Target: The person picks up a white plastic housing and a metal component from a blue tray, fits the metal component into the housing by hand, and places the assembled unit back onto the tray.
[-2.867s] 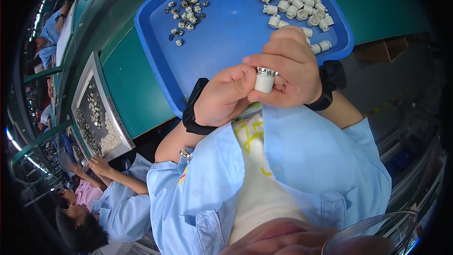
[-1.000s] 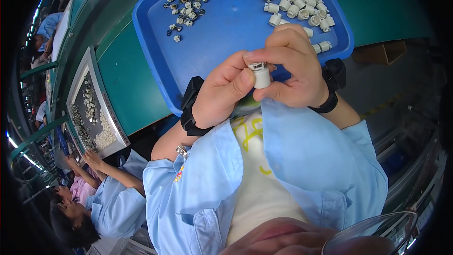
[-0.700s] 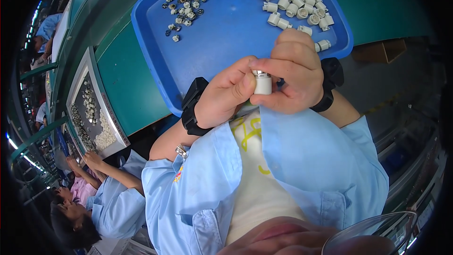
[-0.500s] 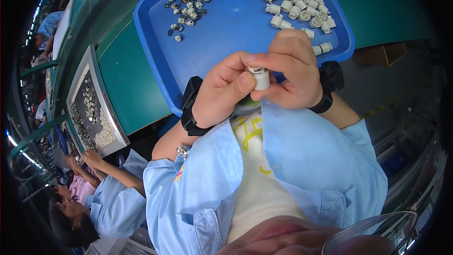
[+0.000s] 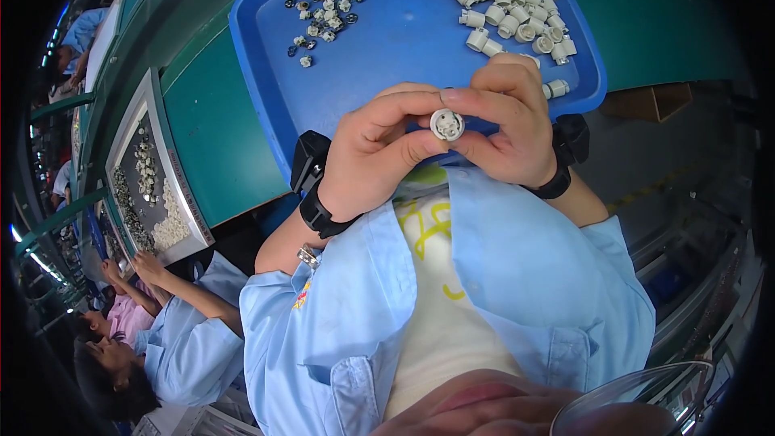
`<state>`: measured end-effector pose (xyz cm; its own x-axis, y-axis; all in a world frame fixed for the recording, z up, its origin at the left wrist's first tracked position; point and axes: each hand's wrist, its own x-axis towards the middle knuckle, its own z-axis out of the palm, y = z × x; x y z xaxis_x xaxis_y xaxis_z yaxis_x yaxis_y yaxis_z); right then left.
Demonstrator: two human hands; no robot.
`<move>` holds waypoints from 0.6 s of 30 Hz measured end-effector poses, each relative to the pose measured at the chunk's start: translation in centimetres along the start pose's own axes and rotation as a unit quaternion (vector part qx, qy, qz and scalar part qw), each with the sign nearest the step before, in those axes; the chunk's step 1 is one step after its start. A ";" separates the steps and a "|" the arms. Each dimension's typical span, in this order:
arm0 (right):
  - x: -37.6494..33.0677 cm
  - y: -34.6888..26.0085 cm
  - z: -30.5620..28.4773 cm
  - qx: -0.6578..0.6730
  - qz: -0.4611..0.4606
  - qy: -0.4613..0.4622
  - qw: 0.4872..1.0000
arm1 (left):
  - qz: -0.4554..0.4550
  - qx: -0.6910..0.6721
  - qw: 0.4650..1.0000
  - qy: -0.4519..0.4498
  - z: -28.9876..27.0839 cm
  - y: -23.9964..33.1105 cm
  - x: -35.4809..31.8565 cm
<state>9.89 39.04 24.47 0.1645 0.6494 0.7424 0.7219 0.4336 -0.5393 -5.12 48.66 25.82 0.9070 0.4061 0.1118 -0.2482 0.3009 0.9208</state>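
Observation:
Close to my chest, over the near edge of a blue tray [image 5: 387, 48], both hands grip one small white lamp socket [image 5: 446, 124]. Its round end faces up, and cream inner parts show inside the rim. My left hand [image 5: 367, 149] is closed, thumb and fingers pinching the socket's left side. My right hand [image 5: 517, 129], also closed, pinches it from the right, the index fingertips meeting above it. Many similar white cylindrical sockets [image 5: 513, 4] lie heaped at the tray's right. Small black and white inserts [image 5: 328, 12] lie scattered at its far left.
The tray sits on a green tabletop [image 5: 214, 125]. Farther left stands a metal-framed tray [image 5: 190, 202] with piles of small parts, where a co-worker in light blue [image 5: 194, 355] handles pieces. An open cardboard box [image 5: 650, 102] is below the table's right side.
The socket has turned from standing upright, side toward me, to showing its round end. My fingers have shifted around it, and both hands still hold it.

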 end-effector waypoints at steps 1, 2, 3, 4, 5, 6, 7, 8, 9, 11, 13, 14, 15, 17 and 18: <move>0.0 0.0 0.0 0.000 -0.002 0.000 1.000 | 0.002 0.000 1.000 0.000 0.0 0.1 0.0; 0.0 -0.1 0.0 -0.008 -0.007 0.002 1.000 | 0.010 0.025 1.000 -0.004 0.1 0.3 0.1; 0.1 -0.1 -0.1 -0.016 -0.012 0.004 1.000 | 0.018 0.049 0.999 -0.008 0.1 0.5 0.1; 0.0 0.0 0.0 -0.023 -0.014 0.004 1.000 | 0.024 0.071 0.997 -0.009 0.0 0.4 0.2; 0.0 0.1 0.0 -0.022 -0.013 0.002 1.000 | 0.023 0.069 0.997 -0.007 -0.2 0.4 0.2; 0.0 0.2 0.0 -0.023 -0.013 -0.002 1.000 | 0.029 0.098 0.995 -0.014 -0.4 0.4 0.2; 0.0 0.2 0.0 -0.024 -0.014 -0.005 1.000 | 0.035 0.128 0.991 -0.020 -0.6 0.4 0.2; 0.0 0.3 0.0 -0.025 -0.015 -0.007 1.000 | 0.042 0.158 0.986 -0.026 -0.8 0.4 0.3; -0.1 0.2 0.0 -0.024 -0.015 -0.010 1.000 | 0.042 0.156 0.987 -0.024 -0.8 0.4 0.2; -0.2 0.1 0.1 -0.018 -0.026 0.004 0.999 | 0.036 0.161 0.986 -0.030 -0.8 0.4 0.0; -0.2 0.1 0.1 -0.016 -0.033 0.010 0.999 | 0.035 0.163 0.985 -0.031 -0.8 0.6 0.0; -0.3 0.0 0.2 -0.013 -0.032 0.010 0.999 | 0.032 0.169 0.984 -0.037 -0.8 0.7 0.0; -0.3 0.0 0.2 -0.011 -0.032 0.010 0.999 | 0.030 0.174 0.983 -0.042 -0.8 0.7 0.0; -0.4 0.0 0.2 -0.007 -0.033 0.008 0.999 | 0.028 0.179 0.982 -0.046 -0.8 0.8 0.0; -0.3 -0.1 0.2 -0.009 -0.033 0.009 0.999 | 0.025 0.176 0.983 -0.045 -0.8 0.8 0.0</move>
<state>9.67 38.91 24.19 0.1275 0.6077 0.7838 0.7438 0.4642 -0.4809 -5.59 49.57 26.29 0.9272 0.3294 0.1786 -0.1750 -0.0408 0.9837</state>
